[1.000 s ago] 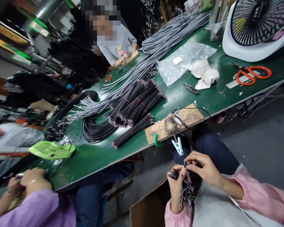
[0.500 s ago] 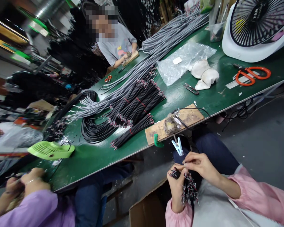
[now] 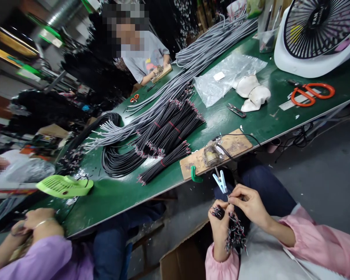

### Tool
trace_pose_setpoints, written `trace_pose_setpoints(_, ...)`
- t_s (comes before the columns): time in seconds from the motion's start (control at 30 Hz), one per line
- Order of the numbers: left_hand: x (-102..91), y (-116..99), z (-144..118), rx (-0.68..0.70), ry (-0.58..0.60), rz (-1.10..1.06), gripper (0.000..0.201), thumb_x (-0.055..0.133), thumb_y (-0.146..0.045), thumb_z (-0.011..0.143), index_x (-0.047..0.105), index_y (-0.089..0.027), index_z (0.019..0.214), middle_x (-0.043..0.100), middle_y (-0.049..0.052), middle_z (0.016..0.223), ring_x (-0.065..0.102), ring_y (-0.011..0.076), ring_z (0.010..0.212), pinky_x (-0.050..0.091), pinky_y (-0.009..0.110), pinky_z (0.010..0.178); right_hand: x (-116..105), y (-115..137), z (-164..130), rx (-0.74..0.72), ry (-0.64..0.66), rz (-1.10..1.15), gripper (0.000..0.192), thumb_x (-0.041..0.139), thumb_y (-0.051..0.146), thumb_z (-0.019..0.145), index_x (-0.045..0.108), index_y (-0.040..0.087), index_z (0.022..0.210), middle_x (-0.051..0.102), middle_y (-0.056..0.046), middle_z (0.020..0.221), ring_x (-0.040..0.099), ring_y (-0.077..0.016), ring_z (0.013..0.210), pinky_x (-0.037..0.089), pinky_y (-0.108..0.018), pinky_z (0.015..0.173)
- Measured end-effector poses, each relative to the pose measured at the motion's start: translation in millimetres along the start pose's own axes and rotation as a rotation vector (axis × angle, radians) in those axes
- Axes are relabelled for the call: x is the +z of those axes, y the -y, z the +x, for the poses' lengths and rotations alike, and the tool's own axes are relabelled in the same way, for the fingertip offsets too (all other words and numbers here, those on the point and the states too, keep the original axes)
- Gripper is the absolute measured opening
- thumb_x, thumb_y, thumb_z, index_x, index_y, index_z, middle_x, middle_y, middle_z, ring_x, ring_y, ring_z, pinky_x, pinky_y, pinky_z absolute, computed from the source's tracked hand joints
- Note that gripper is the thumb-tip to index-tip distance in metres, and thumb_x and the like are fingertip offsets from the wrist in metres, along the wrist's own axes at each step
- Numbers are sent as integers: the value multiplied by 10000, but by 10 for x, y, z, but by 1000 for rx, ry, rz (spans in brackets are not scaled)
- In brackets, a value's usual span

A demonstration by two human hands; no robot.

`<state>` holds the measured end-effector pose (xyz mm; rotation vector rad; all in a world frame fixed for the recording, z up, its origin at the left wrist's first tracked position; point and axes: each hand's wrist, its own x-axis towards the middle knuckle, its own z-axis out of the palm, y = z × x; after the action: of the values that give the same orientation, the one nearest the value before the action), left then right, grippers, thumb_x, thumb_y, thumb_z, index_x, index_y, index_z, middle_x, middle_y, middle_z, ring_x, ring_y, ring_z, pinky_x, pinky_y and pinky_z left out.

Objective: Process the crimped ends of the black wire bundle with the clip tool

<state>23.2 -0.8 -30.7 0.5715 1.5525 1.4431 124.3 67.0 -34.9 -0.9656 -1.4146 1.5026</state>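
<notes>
Dark wires (image 3: 235, 235), one handful, lower right, gripped by the left hand (image 3: 221, 223); right hand (image 3: 249, 204), fingertips pinched together alongside. Blue clothespin (image 3: 223, 186), one, above both. Orange scissors (image 3: 305, 86), two pairs. White fan (image 3: 312, 69), upper right.

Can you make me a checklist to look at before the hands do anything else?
1. Left hand gripping the black wire bundle: ok.
2. Right hand pinching at a wire tip: ok, but the tip is tiny.
3. Loose wire ends below the left hand neat: not ok, they splay every way.
4. Orange-handled scissors away from both hands: ok, on the table.
5. Green clamp by the wooden board tight: cannot tell.
</notes>
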Motion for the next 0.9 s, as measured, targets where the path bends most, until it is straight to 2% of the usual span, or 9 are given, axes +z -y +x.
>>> trace_pose_setpoints(0.13, 2, -43, 18, -24, 29, 26, 318, 752, -384, 624, 542, -146, 597, 538, -17, 519, 530, 114, 495, 413, 212, 476, -2, 55, -12, -127, -19, -75, 143, 612, 232, 810, 619, 178, 678, 574, -30, 688, 537, -161, 662, 429, -284, 612)
trace_pose_setpoints(0.23, -12, -41, 15, -25, 69, 24, 301, 710, -391, 674, 568, -136, 606, 545, -6, 514, 522, 112, 479, 415, 218, 468, -42, 116, 40, -151, 55, -61, 163, 574, 232, 835, 593, 181, 682, 557, -31, 707, 516, -168, 712, 416, -302, 678)
trace_pose_setpoints(0.3, -30, -52, 10, -42, 125, -14, 281, 675, -385, 716, 593, -130, 632, 547, -6, 508, 497, 98, 433, 404, 220, 448, -72, 131, 87, -33, 186, 118, 191, 595, 302, 820, 563, 176, 680, 525, -16, 697, 503, -154, 680, 413, -283, 644)
trace_pose_setpoints(0.43, -69, -185, 20, 5, 233, -14, 173, 694, -293, 710, 660, -130, 660, 573, 5, 554, 494, 93, 415, 390, 225, 437, -133, 118, 153, 339, 535, 602, 306, 649, 444, 740, 524, 167, 709, 476, 14, 635, 484, -131, 585, 394, -244, 542)
trace_pose_setpoints(0.5, -77, -293, 35, 69, 219, 84, 96, 720, -229, 677, 687, -142, 655, 596, 15, 591, 529, 111, 467, 411, 236, 479, -172, 126, 194, 441, 637, 659, 311, 680, 429, 709, 535, 153, 704, 467, 22, 618, 464, -117, 570, 373, -231, 540)
trace_pose_setpoints(0.57, -77, -396, 47, 116, 181, 201, 50, 727, -193, 660, 703, -149, 657, 618, 25, 611, 552, 131, 524, 424, 245, 527, -210, 156, 271, 452, 673, 586, 294, 697, 398, 695, 555, 141, 688, 456, 31, 607, 424, -99, 559, 338, -216, 534)
trace_pose_setpoints(0.63, -78, -471, 50, 154, 150, 297, 36, 722, -179, 663, 706, -148, 657, 632, 32, 626, 555, 141, 564, 423, 246, 557, -236, 203, 385, 397, 643, 453, 280, 688, 389, 706, 568, 138, 670, 456, 36, 597, 401, -92, 559, 318, -211, 534)
trace_pose_setpoints(0.77, -90, -539, 20, 228, 121, 370, 54, 699, -185, 697, 680, -151, 659, 616, 21, 629, 535, 133, 559, 401, 235, 537, -237, 319, 598, 214, 424, 189, 295, 594, 422, 785, 586, 146, 680, 480, 31, 594, 419, -103, 570, 333, -221, 546)
trace_pose_setpoints(0.9, -85, -555, -6, 297, 107, 415, 47, 690, -190, 714, 671, -160, 683, 613, 20, 643, 549, 139, 560, 397, 233, 520, -232, 400, 526, 36, 283, 19, 324, 530, 386, 848, 583, 148, 634, 512, 10, 590, 458, -117, 568, 352, -236, 534)
